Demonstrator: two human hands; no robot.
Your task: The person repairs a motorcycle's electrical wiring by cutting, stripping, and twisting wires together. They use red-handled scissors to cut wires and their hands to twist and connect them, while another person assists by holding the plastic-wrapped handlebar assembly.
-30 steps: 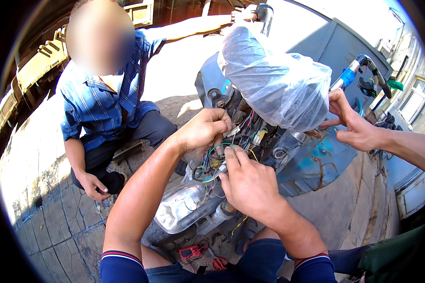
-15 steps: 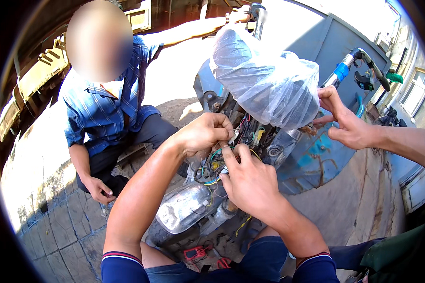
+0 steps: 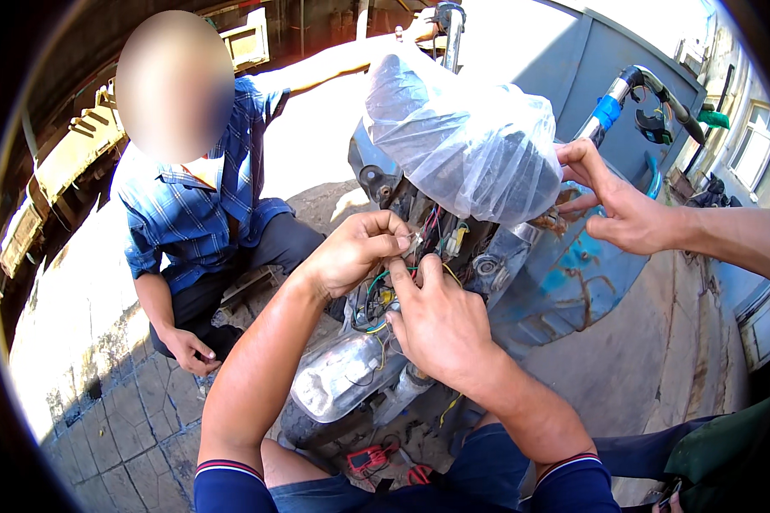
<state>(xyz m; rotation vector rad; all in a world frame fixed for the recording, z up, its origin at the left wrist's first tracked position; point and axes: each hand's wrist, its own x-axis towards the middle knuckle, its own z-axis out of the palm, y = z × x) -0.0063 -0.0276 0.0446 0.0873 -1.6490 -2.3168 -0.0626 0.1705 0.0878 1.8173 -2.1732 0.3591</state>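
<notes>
A bundle of coloured wires [image 3: 436,224] hangs out of the stripped front of a motorbike-like vehicle. My left hand [image 3: 359,250] pinches a thin wire end at the left of the bundle, thumb against forefinger. Close to it, my right hand [image 3: 447,323] bends its fingers in among the wires; its fingertips press together near the green and yellow wires, and what they hold is hidden. Below my hands lies a silver metal housing [image 3: 338,376]. A clear plastic bag [image 3: 488,154] covers a dark part above the bundle.
A person in a blue checked shirt [image 3: 192,205] squats at left, one arm stretched to the handlebar. Another person's hand [image 3: 629,214] touches the bag from the right. A handlebar [image 3: 620,98] with blue tape rises behind. On the ground, a red multimeter [image 3: 368,459] lies between my legs.
My left fingers have lifted slightly away from my right hand, still pinching. The view has shifted a little. The other people hold nearly the same pose.
</notes>
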